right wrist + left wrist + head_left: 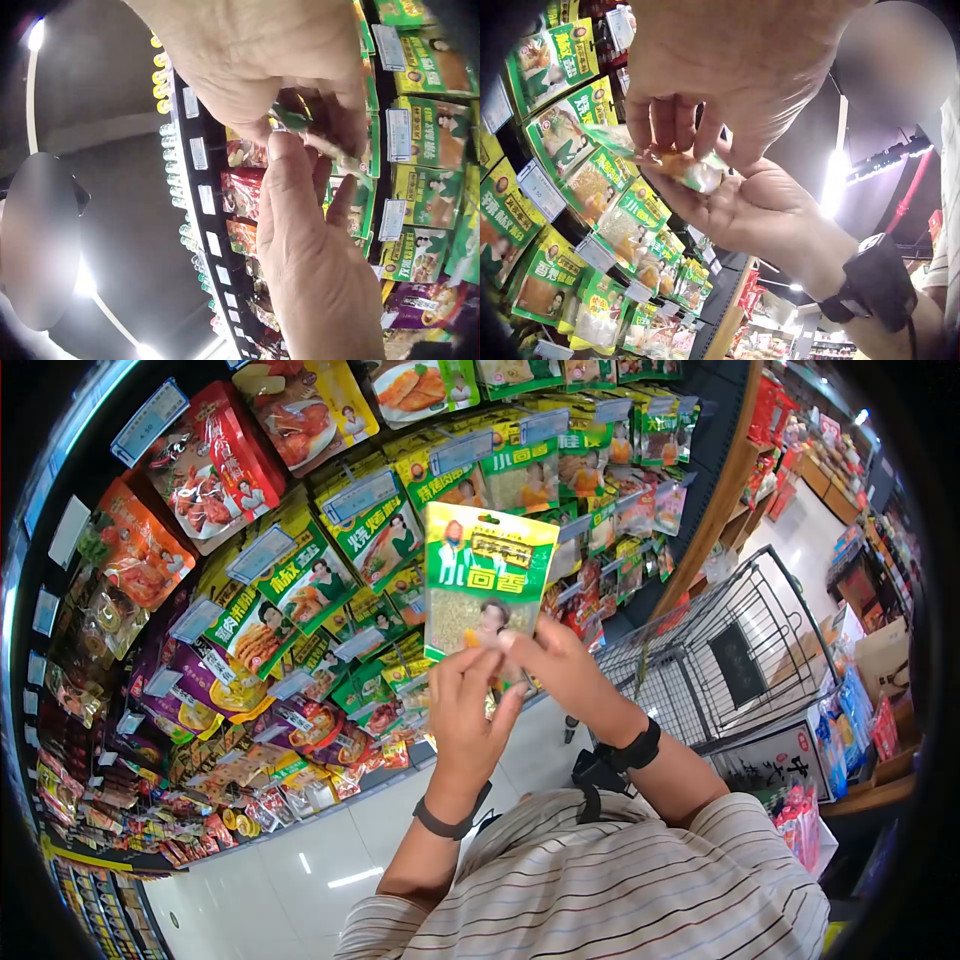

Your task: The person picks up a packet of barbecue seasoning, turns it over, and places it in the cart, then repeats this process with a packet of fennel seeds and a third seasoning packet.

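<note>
A green and yellow spice packet (490,580) with a hang hole at its top is held up in front of the shelf in the head view. Greenish seeds show through its clear window. My left hand (465,705) grips its lower left part, with the fingertips over the front. From the other side, my right hand (565,665) pinches the lower right part with thumb and fingers. The two hands meet at the bottom edge and hide part of it. In the left wrist view the packet (686,169) looks bent between the curled fingers of both hands.
Rows of hanging spice packets (370,525) with price tags fill the rack ahead. Larger red food bags (215,465) hang at upper left, purple bags (215,680) lower down. A wire shopping cart (730,660) stands at the right, beside the wooden shelf end (705,490).
</note>
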`<state>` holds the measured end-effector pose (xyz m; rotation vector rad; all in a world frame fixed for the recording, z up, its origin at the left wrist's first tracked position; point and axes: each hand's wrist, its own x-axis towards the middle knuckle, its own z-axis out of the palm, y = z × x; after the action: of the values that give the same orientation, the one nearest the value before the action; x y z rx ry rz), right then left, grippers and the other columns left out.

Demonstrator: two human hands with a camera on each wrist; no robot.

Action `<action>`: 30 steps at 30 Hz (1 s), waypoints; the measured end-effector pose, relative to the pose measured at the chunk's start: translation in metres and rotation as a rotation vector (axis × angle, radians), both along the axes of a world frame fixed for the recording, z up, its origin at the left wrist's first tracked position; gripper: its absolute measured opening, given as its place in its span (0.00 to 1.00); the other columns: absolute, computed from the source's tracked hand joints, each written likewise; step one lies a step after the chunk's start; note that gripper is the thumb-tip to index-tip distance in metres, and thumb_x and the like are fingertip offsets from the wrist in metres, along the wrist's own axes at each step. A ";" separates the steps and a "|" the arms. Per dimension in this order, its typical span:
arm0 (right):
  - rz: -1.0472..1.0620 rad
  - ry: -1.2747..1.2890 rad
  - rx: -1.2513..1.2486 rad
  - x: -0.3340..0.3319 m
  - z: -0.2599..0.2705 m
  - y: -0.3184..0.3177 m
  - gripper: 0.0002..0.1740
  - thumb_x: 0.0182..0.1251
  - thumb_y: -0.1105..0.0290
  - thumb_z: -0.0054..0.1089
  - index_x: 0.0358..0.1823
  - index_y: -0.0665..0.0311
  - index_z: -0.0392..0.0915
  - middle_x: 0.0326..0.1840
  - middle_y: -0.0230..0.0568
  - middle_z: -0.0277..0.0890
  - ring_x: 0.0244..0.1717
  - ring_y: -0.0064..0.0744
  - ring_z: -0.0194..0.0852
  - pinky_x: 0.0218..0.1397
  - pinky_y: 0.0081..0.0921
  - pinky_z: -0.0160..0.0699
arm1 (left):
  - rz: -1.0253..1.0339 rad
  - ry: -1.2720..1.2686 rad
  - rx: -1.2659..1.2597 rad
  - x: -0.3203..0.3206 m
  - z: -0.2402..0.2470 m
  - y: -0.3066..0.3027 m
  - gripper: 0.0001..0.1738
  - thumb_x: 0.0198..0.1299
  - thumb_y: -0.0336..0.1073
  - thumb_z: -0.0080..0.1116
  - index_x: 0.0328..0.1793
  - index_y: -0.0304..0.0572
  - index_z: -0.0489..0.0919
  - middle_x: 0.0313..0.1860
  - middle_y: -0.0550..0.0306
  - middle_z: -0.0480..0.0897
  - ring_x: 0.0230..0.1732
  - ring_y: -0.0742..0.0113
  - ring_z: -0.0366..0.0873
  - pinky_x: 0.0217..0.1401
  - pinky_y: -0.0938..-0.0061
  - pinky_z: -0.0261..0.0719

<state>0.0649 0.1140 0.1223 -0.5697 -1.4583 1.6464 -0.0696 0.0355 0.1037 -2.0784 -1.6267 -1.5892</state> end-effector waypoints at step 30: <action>0.117 0.020 -0.105 0.015 -0.023 0.028 0.20 0.78 0.65 0.51 0.65 0.66 0.74 0.59 0.33 0.79 0.58 0.21 0.76 0.61 0.23 0.75 | -0.225 -0.976 -0.343 -0.036 -0.009 0.027 0.14 0.74 0.40 0.56 0.56 0.38 0.76 0.46 0.63 0.81 0.45 0.80 0.75 0.51 0.81 0.74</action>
<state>0.0803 0.1416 0.0997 -0.5327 -1.4202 1.8242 -0.1052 0.0622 0.0944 -1.7191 -2.0532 -2.8797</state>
